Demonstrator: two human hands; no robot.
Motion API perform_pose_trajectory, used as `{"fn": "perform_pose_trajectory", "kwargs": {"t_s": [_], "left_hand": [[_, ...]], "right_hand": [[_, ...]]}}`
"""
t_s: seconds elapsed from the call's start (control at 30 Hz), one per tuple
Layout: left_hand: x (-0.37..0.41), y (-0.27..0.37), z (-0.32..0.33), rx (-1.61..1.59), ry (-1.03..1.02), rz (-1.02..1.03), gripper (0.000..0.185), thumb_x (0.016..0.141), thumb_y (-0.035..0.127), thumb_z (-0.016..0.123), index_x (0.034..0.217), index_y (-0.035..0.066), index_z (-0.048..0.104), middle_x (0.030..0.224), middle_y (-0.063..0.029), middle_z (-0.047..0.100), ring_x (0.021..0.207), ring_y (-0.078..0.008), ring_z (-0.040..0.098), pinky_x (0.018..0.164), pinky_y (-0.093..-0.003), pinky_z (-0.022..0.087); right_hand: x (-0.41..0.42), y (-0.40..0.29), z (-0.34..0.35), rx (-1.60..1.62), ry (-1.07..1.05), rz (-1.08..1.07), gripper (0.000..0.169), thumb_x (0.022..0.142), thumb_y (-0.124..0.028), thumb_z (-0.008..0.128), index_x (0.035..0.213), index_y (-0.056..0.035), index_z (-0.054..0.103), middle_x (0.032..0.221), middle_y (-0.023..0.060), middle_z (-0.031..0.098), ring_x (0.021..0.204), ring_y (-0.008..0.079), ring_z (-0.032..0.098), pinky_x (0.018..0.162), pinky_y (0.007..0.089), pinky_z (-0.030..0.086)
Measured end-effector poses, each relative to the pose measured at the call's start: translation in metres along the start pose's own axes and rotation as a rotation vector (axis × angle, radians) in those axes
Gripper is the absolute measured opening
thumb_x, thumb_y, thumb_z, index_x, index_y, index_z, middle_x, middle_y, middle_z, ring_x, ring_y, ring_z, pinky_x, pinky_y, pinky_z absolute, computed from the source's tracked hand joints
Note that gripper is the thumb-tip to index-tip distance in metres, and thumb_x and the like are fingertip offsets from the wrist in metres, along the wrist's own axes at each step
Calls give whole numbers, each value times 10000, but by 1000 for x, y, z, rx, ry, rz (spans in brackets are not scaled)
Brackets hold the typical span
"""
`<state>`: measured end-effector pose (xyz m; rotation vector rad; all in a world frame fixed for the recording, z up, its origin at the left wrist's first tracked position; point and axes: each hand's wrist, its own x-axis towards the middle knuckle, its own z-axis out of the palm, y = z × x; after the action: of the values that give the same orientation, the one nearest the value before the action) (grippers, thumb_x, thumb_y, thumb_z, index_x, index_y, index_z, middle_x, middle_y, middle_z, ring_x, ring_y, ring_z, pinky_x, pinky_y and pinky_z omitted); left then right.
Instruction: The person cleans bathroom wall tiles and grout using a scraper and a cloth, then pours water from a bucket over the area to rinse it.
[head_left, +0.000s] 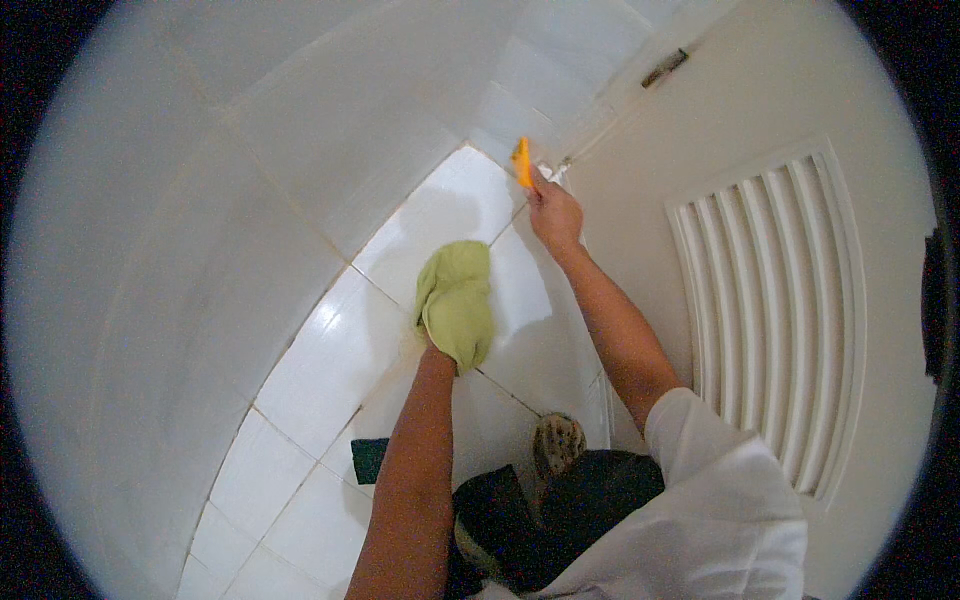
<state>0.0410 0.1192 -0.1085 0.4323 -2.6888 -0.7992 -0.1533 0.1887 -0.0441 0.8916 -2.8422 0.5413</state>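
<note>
My left hand (441, 346) is mostly hidden by a light green cloth (459, 300), which covers its fingers above the white floor tiles (480, 180). Whether the fingers grip the cloth or lie flat under it does not show. Farther forward and to the right, my right hand (556, 214) is closed on an orange object (523, 161), of which a narrow part stands out past the fingers. It is near the corner where the tiled wall meets the door side. The two hands are apart.
A dark green scouring pad (370, 460) lies on the tiles beside my left forearm. Tiled walls (285, 150) rise at the left and front. On the right stands a pale door with a louvred vent (772, 315) and a hinge (664, 68). A patterned shoe or slipper (559, 444) is below my body.
</note>
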Motion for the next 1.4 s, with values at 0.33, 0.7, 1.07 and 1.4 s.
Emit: {"fn": "perform_pose_trajectory", "kwargs": {"t_s": [0.33,0.7,1.07,1.4], "left_hand": [[-2,-8,-14,42,36,38,420,813,228,376,1209,100,432,1276,-118,384,1207,-244,316,1033,-352,167],[4,-18,0,-50,263,122,341,805,209,412,1103,81,515,1141,-128,505,1076,-268,456,966,-347,292],[-22,-42,41,-289,-98,-119,374,836,244,411,1191,131,442,1243,-59,426,1155,-197,369,997,-315,245],[-5,-18,12,-342,-82,-133,359,842,242,412,1182,134,454,1256,-55,421,1166,-201,365,1015,-299,212]], "right_hand": [[-40,-10,-10,27,-72,35,393,814,-309,480,1176,-156,460,926,144,588,798,322,574,668,415,455],[-14,-10,-27,-350,-132,-50,312,832,-320,459,1073,-130,516,834,126,591,795,306,575,685,430,440],[-14,-10,-2,-235,-146,-45,311,824,-186,446,1112,-70,423,930,162,542,827,322,561,664,435,466],[36,-19,33,-139,-88,-94,279,824,-172,455,1081,-64,453,925,164,538,853,327,546,695,438,440]]}}
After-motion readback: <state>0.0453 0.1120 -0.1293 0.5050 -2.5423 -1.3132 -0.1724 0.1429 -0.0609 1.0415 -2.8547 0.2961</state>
